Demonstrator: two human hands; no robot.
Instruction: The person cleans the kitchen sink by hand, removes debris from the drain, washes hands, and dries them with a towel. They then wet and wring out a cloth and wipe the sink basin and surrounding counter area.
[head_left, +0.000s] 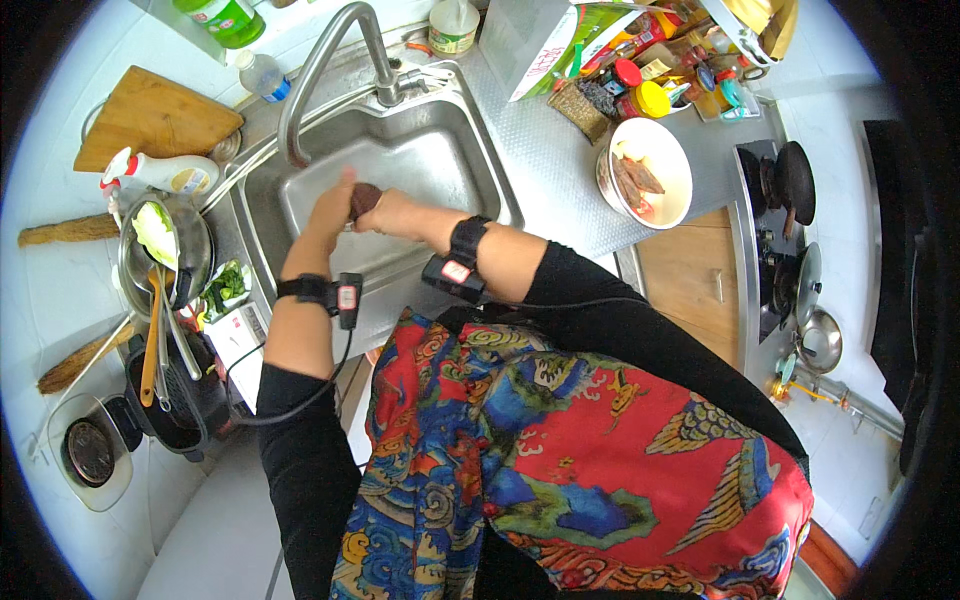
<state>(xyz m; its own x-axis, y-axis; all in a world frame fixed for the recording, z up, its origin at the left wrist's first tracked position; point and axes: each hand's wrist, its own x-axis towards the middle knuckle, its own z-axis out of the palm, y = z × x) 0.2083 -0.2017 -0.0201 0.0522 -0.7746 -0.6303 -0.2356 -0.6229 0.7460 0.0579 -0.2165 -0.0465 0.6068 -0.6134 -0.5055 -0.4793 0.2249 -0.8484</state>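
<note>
Over the stainless steel sink (442, 161), my two hands meet around a dark reddish-brown rounded item (365, 199); its exact kind cannot be made out. My right hand (391, 213) grips it from the right side. On its other side my left hand (334, 206) holds it, thumb up and blurred. Just above my left hand is the spout of the curved metal faucet (289, 127). No stream of water is visible from it. Fingers and palms hide part of the item.
Right of the sink, a white tub (651, 169) holds brown pieces, beside spice jars (651, 99). On the left are a wooden cutting board (154, 124), a white spray bottle (176, 174) and a metal pot (135, 259) with leafy greens. Pans (796, 184) sit by the far-right stove.
</note>
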